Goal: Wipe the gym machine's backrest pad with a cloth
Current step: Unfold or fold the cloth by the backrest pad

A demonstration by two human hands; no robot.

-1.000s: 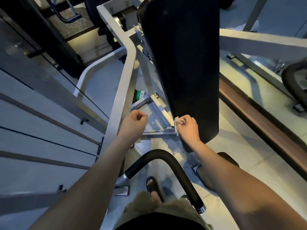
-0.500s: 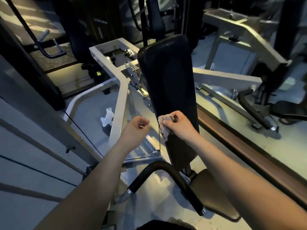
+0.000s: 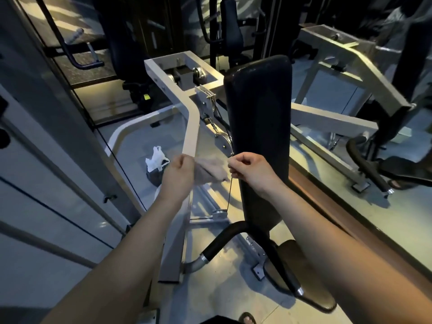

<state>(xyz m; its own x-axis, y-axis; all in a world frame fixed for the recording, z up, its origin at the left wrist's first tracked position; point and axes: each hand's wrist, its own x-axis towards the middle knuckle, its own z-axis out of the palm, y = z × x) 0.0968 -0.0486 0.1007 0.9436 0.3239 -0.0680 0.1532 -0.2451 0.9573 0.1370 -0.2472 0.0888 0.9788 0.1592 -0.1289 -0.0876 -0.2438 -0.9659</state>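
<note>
The black backrest pad (image 3: 259,118) stands upright in the middle of the view. A pale cloth (image 3: 211,170), blurred by motion, is stretched between my two hands, just left of the pad's lower edge and off its surface. My left hand (image 3: 178,173) grips the cloth's left end. My right hand (image 3: 251,168) pinches its right end in front of the pad's left side. The pad's lower part runs down behind my right wrist to the seat (image 3: 301,272).
A white steel frame (image 3: 191,127) rises left of the pad. A black padded handle (image 3: 236,232) curves below my hands. A white plastic bag (image 3: 156,160) lies on the floor at left. Another machine (image 3: 350,66) stands at right, with a glass wall (image 3: 46,160) at left.
The view has tilted up, showing the whole pad. The cloth, bunched in my right hand before, is now pulled open between both hands, with my left hand holding one end.
</note>
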